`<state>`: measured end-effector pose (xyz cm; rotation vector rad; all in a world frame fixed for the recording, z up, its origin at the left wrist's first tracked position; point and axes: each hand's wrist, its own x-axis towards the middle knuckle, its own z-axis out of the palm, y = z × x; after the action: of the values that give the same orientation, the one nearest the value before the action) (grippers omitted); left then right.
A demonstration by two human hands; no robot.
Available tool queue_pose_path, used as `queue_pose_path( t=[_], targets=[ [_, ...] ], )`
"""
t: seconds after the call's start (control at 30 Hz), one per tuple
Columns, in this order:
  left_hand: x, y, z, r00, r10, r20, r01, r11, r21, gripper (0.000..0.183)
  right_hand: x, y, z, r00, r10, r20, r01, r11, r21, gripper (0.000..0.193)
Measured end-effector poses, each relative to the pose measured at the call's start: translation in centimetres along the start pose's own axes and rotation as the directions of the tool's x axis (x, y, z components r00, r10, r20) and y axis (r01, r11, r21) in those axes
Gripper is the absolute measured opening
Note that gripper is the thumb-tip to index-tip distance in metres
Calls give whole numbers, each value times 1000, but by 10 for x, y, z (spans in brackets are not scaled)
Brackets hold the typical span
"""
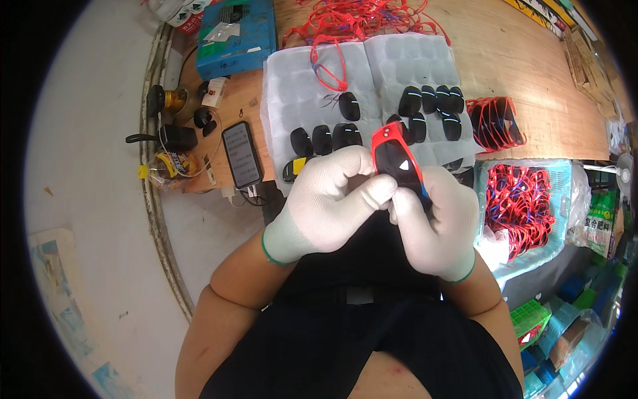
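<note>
White knit gloves cover both hands. Between them, in front of my chest, is a pair of red-framed sunglasses [397, 159] with a dark lens showing, tilted upright. My left hand [335, 199] pinches its near left part between thumb and fingers. From the other side my right hand [435, 223] grips it, thumb beside the left thumb; the right fingers are partly hidden behind the frame. Just beyond, loose dark lenses [349, 106] lie in groups on white moulded tray sheets [289, 86]. One red frame [330, 66] rests on the left sheet.
A tangle of red frames [359, 20] lies at the back. At right stand a row of assembled sunglasses [495, 123] and a blue basket [563, 199] full of red glasses. A phone [242, 156], a blue box [236, 43] and a jar [176, 101] are at left.
</note>
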<state>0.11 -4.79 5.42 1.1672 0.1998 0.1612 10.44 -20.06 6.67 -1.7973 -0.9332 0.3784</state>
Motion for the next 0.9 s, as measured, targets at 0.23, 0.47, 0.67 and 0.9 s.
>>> queue_pose_path(
  t=[0.23,0.47,0.67,0.9],
  targets=[
    [-6,4,-3,997,76,8,-75,965,251,13,3,-2,-6,989,-151,8,151,988,15,7],
    [-38,37,-10,974,-146,-172,173,973,154,21,6,-1,-6,923,-237,304,201,969,145,13],
    [-8,42,-16,999,-16,-28,25,939,344,14,18,-3,-10,972,-199,125,180,972,148,18],
    [31,12,0,975,222,-9,-217,963,162,33,48,17,-52,903,-375,210,362,927,99,27]
  ],
)
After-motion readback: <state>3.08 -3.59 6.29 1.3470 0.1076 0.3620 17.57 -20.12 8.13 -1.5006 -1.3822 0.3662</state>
